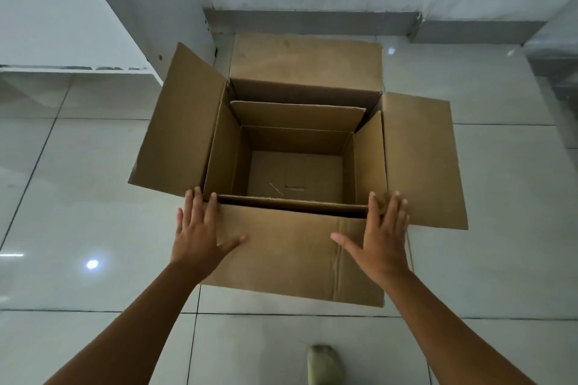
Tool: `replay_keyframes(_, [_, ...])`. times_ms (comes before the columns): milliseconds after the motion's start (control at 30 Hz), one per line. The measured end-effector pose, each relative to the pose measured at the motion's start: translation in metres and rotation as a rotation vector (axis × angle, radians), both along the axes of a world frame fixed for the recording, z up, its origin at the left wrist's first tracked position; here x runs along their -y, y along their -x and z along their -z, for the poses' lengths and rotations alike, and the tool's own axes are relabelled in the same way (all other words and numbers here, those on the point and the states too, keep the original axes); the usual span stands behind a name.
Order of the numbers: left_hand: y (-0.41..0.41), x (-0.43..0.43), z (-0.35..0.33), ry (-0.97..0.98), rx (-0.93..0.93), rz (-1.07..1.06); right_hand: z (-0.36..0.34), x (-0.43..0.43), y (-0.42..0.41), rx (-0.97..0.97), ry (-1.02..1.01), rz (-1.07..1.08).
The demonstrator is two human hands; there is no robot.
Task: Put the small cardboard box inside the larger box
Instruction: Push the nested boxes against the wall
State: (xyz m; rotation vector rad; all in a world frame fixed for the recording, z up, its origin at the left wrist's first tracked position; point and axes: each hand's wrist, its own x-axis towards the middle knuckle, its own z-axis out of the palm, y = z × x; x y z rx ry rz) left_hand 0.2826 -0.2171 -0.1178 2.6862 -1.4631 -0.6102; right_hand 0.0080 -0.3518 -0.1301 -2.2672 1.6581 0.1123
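The larger cardboard box stands open on the floor with its four flaps spread outward. The small cardboard box sits inside it, also open, its flaps upright against the big box's walls and its bottom bare. My left hand lies flat with fingers spread at the near left corner, partly over the near flap. My right hand lies flat with fingers spread at the near right corner. Neither hand grips anything.
Glossy grey floor tiles surround the box. A white cabinet or shelf edge stands at the left, a grey wall and skirting behind. A greenish shoe tip shows at the bottom.
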Motion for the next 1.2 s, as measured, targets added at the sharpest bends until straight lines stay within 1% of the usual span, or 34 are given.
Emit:
replay_keyframes(200, [-0.005, 0.010, 0.033, 0.080, 0.041, -0.013, 0.030, 0.003, -0.006, -0.030, 0.086, 0.030])
replay_keyframes(433, [-0.022, 0.034, 0.045, 0.109, 0.065, -0.008, 0.040, 0.021, -0.023, 0.001, 0.132, 0.064])
replay_keyframes(633, [-0.042, 0.085, 0.045, 0.125, 0.082, -0.041, 0.044, 0.076, -0.047, 0.034, 0.181, 0.047])
replay_keyframes(1000, [-0.078, 0.185, 0.064, 0.285, 0.164, -0.141, 0.056, 0.198, -0.101, 0.113, 0.309, -0.013])
replay_keyframes(1200, [-0.101, 0.221, 0.070, 0.314, 0.195, -0.156, 0.064, 0.234, -0.125, 0.144, 0.367, -0.032])
